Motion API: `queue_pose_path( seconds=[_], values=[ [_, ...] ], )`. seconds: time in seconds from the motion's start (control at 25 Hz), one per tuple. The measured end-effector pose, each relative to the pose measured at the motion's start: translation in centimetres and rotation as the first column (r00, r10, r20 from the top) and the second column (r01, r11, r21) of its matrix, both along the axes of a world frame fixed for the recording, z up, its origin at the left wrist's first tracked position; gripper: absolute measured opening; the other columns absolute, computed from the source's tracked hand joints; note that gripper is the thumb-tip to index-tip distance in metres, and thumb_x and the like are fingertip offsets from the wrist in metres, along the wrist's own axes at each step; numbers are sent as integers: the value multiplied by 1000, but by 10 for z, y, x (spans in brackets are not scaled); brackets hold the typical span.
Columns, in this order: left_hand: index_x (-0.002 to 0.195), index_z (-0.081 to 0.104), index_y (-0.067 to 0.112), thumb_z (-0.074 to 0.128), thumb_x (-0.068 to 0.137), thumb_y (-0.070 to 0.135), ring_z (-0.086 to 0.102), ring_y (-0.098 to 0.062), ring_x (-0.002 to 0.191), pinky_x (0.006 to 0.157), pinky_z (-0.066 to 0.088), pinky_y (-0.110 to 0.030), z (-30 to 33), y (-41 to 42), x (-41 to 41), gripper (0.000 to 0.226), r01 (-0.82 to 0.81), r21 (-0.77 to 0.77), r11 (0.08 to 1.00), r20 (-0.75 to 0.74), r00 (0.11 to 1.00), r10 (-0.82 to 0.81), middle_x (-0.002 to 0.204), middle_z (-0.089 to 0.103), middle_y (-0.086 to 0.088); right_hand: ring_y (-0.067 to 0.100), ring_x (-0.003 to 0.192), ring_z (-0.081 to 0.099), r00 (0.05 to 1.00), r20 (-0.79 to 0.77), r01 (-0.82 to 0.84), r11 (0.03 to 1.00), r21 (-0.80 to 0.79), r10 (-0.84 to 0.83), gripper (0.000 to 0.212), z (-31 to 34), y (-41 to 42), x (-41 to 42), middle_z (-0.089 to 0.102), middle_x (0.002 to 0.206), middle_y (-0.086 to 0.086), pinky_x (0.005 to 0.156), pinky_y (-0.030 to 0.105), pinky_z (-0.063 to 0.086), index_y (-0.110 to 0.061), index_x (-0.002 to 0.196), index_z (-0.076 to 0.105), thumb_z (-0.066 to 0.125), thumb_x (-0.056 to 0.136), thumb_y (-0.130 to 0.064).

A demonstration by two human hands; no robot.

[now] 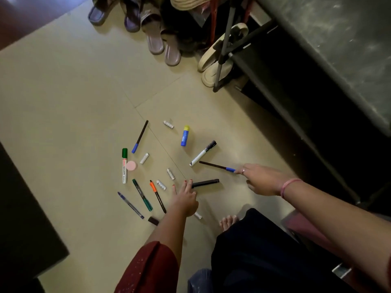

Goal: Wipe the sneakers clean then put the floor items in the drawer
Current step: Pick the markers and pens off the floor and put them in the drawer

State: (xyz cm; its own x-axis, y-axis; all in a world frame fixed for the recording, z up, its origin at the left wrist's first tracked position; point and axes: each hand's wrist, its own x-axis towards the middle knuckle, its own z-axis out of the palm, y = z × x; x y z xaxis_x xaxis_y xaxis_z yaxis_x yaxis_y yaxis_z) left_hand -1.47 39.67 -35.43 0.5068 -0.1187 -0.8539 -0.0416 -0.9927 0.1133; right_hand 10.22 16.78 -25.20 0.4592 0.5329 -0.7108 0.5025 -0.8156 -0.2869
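Gathering is only just getting under way: nearly all the floor items are lying loose on the tiled floor (74, 102), so I judge the drawer step as barely begun, and no drawer or sneakers are showing to judge the wiping. At one o'clock a dark cabinet (338, 49) is looming; at twelve o'clock a row of sandals (156, 39) is sitting beneath a metal stand (224, 49), well apart from the work. The left hand (184, 199), fingers spread, is touching the black marker (206, 183) at centre. The right hand (260, 179), at three o'clock, is pinching the blue-capped pen (218, 166). At nine o'clock the green whiteboard marker (124, 166) is lying just beside a pink lid (131, 166). Toward twelve o'clock a blue glue stick (185, 136) is waiting. Nothing is blocking either reach.
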Motion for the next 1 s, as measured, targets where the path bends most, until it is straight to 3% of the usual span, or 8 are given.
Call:
queue_pose_path(
  seconds=[0.28, 0.48, 0.68, 0.8, 0.88, 0.92, 0.96, 1.0],
  values=[
    [150, 32, 13, 24, 102, 51, -11, -27, 150, 114, -6, -64, -43, -26, 5, 62, -7, 32, 999, -37, 999, 8, 162, -12, -11, 14, 118, 49, 997, -80, -8, 999, 33, 10, 50, -44, -10, -4, 45, 133, -2, 91, 22, 41, -26, 142, 39, 39, 94, -10],
    [140, 47, 6, 27, 103, 45, 19, -24, 144, 117, -2, -62, -41, -32, 8, 58, -30, -62, 998, 134, 990, 39, 155, 20, -10, 12, 125, 44, 997, -74, 9, 997, 77, -3, 48, -53, -16, 3, 43, 139, -5, 97, 22, 37, -25, 141, 41, 39, 95, -9],
    [145, 39, 7, 27, 102, 49, 29, -18, 137, 119, -2, -52, 0, -45, 9, 61, -68, -291, 954, 343, 924, 170, 148, 24, -2, 19, 142, 24, 958, 224, -195, 980, 50, 179, 57, -58, -3, -6, 26, 154, -1, 112, 34, 26, -19, 150, 21, 45, 98, -19],
    [144, 43, 8, 27, 101, 50, 22, -14, 141, 120, -10, -44, 23, -46, 10, 62, -42, -401, 915, 454, 859, 238, 150, 21, 1, 22, 121, 49, 951, 242, -198, 980, 6, 190, 38, -56, 1, -2, 51, 132, 1, 104, 39, 35, -20, 138, 35, 37, 101, -30],
    [136, 54, 14, 37, 99, 48, 12, -14, 147, 120, -7, -39, 24, -38, -1, 53, -108, -518, 849, 526, 742, 415, 152, 16, 2, 23, 94, 58, 996, 87, -18, 997, 81, 11, 20, -49, 6, -2, 59, 109, 3, 83, 39, 47, -19, 116, 44, 33, 102, -28],
    [128, 59, 18, 47, 97, 44, 12, -13, 147, 122, 2, -35, 18, -36, -9, 42, -226, -606, 763, 519, 614, 595, 151, 17, 3, 24, 87, 58, 996, 20, 86, 991, 105, -89, 16, -46, 5, -3, 59, 102, 4, 76, 40, 48, -18, 111, 44, 34, 102, -27],
    [119, 60, 20, 56, 95, 37, 18, -12, 144, 121, 15, -33, 13, -32, -20, 30, -418, -682, 601, 444, 417, 793, 146, 21, 4, 25, 83, 57, 986, -30, 166, 980, 109, -163, 14, -45, 5, -6, 58, 97, 3, 72, 40, 48, -18, 108, 42, 34, 101, -27],
    [112, 59, 19, 62, 93, 29, 28, -12, 139, 117, 27, -34, 8, -25, -33, 22, -619, -701, 353, 332, 155, 930, 140, 26, 4, 25, 79, 56, 973, -69, 228, 967, 110, -221, 11, -43, 6, -9, 56, 91, 2, 69, 40, 46, -18, 106, 40, 35, 101, -27]
  ],
)
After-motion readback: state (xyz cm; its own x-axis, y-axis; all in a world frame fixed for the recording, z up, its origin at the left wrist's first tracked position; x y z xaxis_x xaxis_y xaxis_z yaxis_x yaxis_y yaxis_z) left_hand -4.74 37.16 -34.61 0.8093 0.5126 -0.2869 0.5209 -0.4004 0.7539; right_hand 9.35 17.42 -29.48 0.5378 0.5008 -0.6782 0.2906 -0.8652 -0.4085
